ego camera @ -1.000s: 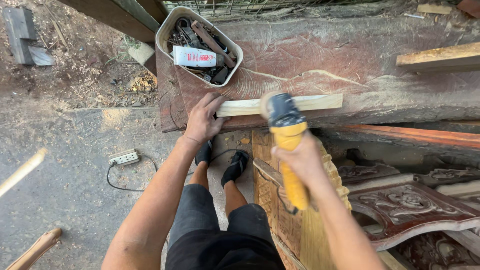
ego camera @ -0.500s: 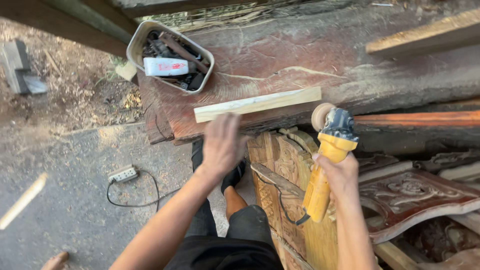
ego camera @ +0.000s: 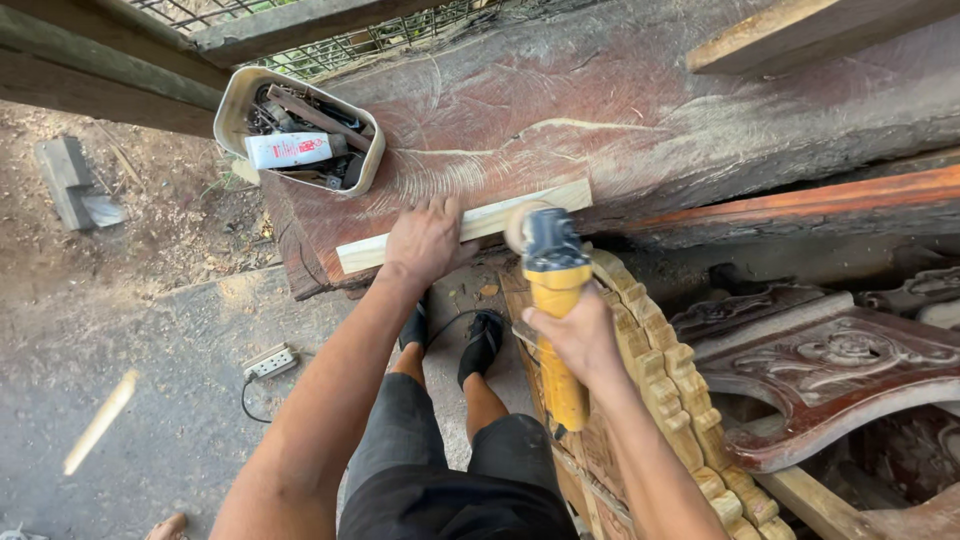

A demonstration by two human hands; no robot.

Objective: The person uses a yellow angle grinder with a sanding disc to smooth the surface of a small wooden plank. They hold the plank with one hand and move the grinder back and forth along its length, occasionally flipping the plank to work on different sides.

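My left hand (ego camera: pixel 425 240) presses down on a pale wooden strip (ego camera: pixel 530 205) that lies along the front edge of a big reddish timber slab (ego camera: pixel 640 110). My right hand (ego camera: pixel 575 335) grips a yellow angle grinder (ego camera: pixel 552 290) by its body, with its grey head and disc at the strip just right of my left hand. My legs in dark shorts and black shoes show below.
A white tub of tools (ego camera: pixel 298 130) sits on the slab's left end. Carved wooden furniture pieces (ego camera: pixel 830 370) lie at the right, a carved panel (ego camera: pixel 660 400) under my right arm. A power strip (ego camera: pixel 268 362) lies on the concrete floor. A plank (ego camera: pixel 800 35) rests top right.
My left hand has come back down onto the pale strip. My right hand has swung the grinder left, up to the strip's edge.
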